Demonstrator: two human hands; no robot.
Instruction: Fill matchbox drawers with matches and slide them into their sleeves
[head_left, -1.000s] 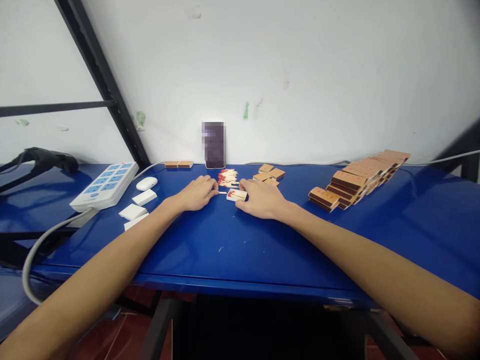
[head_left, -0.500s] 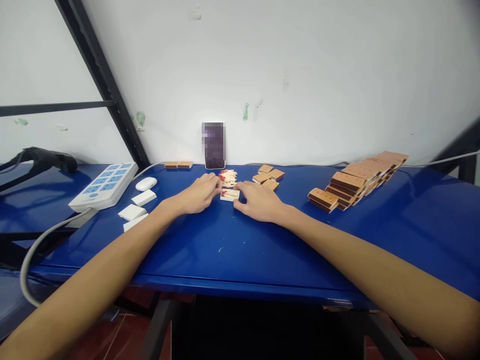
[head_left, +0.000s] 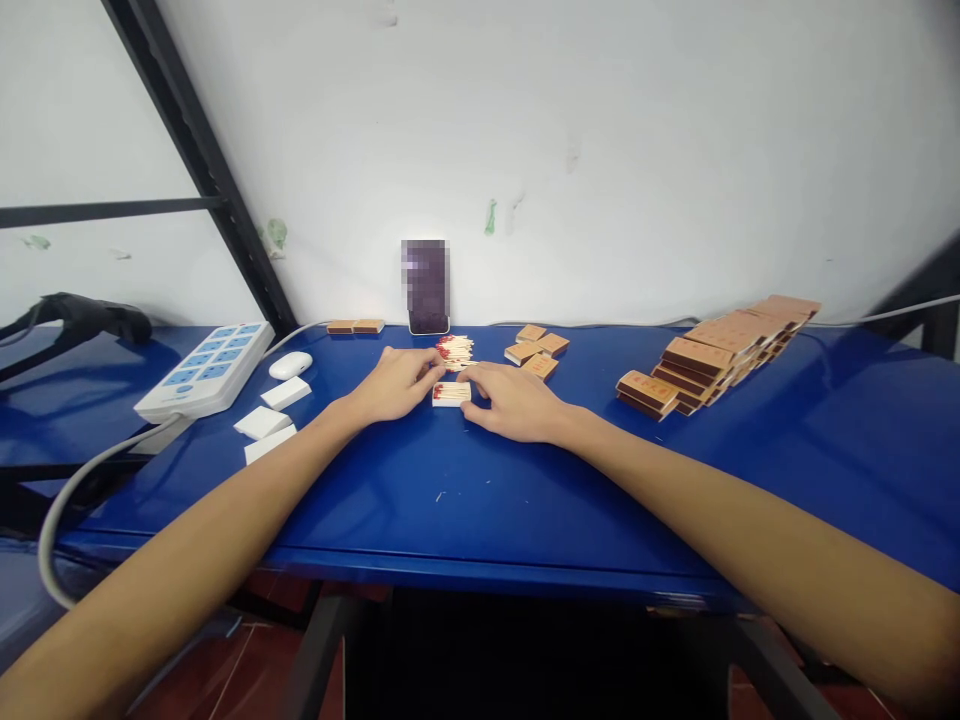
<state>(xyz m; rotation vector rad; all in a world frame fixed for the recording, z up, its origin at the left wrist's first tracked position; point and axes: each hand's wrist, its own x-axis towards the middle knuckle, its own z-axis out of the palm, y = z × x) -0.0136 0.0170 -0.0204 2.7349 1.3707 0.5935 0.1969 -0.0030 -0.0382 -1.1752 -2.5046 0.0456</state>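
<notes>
Tray: small white cardboard matchbox tray (head_left: 451, 393), filled with matches, has shifted leftward, nearer than the loose red-tipped match pile (head_left: 455, 350) on the blue bench (head_left: 480, 500). Left hand (head_left: 394, 383) and right hand (head_left: 514, 400) fingers pinch its ends, squaring it.

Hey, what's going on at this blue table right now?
A person sits at a blue table with both hands around a small open matchbox tray filled with matches. The left hand touches its left end, the right hand its right side. Loose matches lie just behind it, and a long row of closed matchboxes sits to the right.
</notes>
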